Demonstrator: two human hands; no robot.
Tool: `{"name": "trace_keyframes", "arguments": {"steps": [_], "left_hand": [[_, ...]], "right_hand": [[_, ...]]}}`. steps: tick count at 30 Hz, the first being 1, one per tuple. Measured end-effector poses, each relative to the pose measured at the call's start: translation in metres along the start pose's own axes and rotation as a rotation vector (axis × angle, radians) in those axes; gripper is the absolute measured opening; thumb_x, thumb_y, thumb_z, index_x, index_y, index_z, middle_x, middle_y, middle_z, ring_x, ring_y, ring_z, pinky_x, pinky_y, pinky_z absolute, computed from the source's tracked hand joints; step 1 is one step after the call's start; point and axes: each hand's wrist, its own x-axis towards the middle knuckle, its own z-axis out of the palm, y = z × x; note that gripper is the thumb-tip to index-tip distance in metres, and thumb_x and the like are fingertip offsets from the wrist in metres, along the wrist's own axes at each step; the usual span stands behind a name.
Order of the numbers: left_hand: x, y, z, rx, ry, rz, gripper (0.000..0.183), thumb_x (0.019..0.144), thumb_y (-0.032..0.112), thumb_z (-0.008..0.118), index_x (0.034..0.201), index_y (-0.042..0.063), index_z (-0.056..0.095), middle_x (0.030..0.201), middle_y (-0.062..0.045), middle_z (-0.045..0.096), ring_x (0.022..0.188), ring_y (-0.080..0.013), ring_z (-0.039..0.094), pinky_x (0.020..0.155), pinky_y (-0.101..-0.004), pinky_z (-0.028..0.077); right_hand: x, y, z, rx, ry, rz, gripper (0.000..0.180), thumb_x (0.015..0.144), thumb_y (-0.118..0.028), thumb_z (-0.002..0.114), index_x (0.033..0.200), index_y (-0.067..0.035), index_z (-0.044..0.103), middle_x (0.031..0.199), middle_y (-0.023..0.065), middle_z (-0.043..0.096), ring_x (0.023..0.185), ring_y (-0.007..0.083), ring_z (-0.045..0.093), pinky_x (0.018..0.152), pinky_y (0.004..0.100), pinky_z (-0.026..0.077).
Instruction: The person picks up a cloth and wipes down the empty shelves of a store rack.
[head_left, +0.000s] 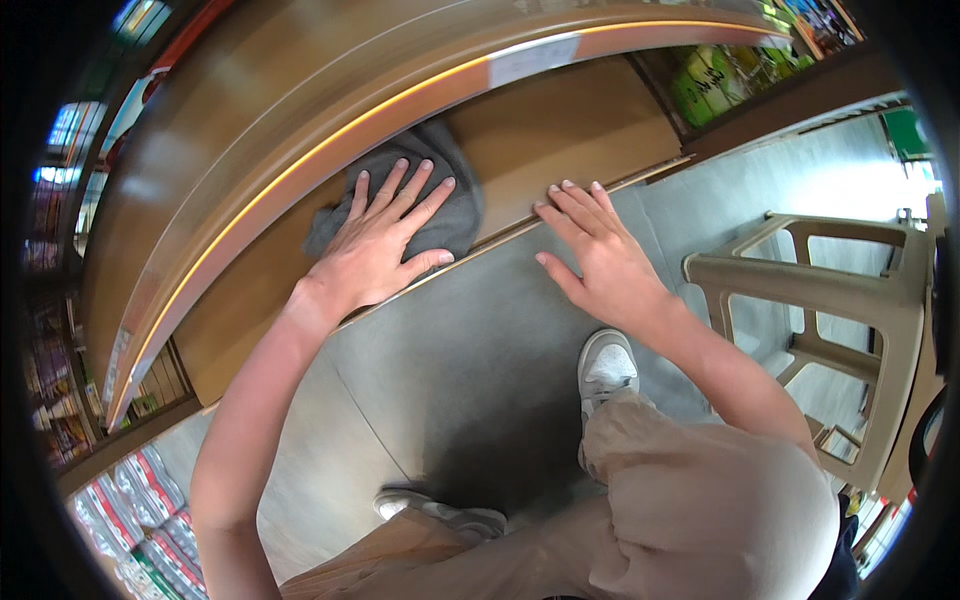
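Observation:
My left hand (382, 232) lies flat, fingers spread, on a dark grey cloth (450, 161). The cloth is bunched and creased under the palm, and it rests on a brown lower shelf board (555, 124). My left thumb is near the board's front edge. To the right, my right hand (600, 255) has its fingertips at that same front edge, with the fingers slightly apart and nothing held. Above the cloth, an upper shelf (300, 97) with a yellow-lined front strip hides the back of the lower board.
A beige plastic stool (806, 274) stands at right on the grey tiled floor (442, 375). Shrink-wrapped packs (150, 487) are stacked at lower left. Green packages (705, 86) sit on the adjoining shelf at upper right. My shoe (607, 364) is below the right hand.

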Motion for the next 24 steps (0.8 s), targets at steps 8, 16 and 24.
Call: {"name": "trace_keyframes", "arguments": {"steps": [8,16,24], "left_hand": [[0.011,-0.003,0.006,0.005,0.067,0.12,0.068,0.097,0.041,0.055,0.155,0.019,0.029,0.163,-0.012,0.019,0.151,-0.0331,0.012,0.121,-0.0547,0.005],[0.012,0.002,0.003,-0.014,0.026,0.169,0.061,0.099,0.039,0.052,0.154,0.022,0.032,0.161,-0.012,0.024,0.15,-0.0314,0.014,0.122,-0.056,0.005],[0.039,0.003,0.006,0.169,-0.004,0.138,0.057,0.103,0.033,0.04,0.156,0.016,0.026,0.164,-0.012,0.014,0.151,-0.0327,0.01,0.121,-0.0548,0.004]], "right_hand": [[-0.01,0.034,-0.024,-0.012,-0.014,0.02,0.048,0.092,-0.02,0.064,0.133,0.001,0.052,0.137,0.0206,0.053,0.135,0.037,0.043,0.116,0.0488,0.03],[-0.018,0.018,0.023,0.132,0.289,0.132,0.057,0.087,-0.014,0.069,0.139,-0.003,0.048,0.146,0.0199,0.04,0.142,0.0393,0.033,0.113,0.0517,0.033],[-0.022,0.028,0.027,0.188,0.304,0.098,0.055,0.087,-0.013,0.067,0.138,-0.004,0.048,0.144,0.0188,0.042,0.141,0.0377,0.034,0.114,0.0565,0.03]]}}
